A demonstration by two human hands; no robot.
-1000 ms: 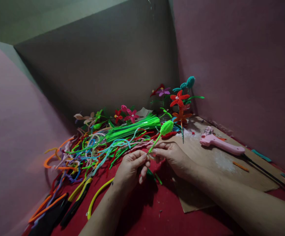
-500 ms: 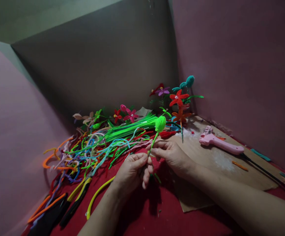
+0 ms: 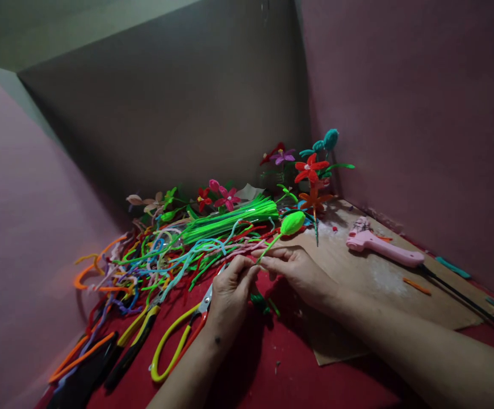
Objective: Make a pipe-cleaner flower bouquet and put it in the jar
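Note:
A bright green fuzzy bud [image 3: 293, 223] on a thin green stem [image 3: 269, 247] tilts up to the right above my hands. My left hand [image 3: 234, 287] pinches the lower end of the stem between thumb and fingers. Just to its right, my right hand [image 3: 293, 271] grips the same stem, its fingertips close to the left ones. Dark green fuzzy pieces [image 3: 260, 303] show below the hands; whether a hand touches them is unclear.
Scissors [image 3: 174, 341] and yellow-black pliers [image 3: 134, 335] lie left on the red cloth [image 3: 281, 386]. Behind are tangled pipe cleaners [image 3: 204, 248], a green bundle [image 3: 234, 218] and fuzzy flowers [image 3: 310, 168]. A pink glue gun [image 3: 383, 247] rests on cardboard [image 3: 353, 284].
The green bud has tipped over to the right and lower. My left hand has turned, its fingers now drawn in, and more of the scissors shows beside it.

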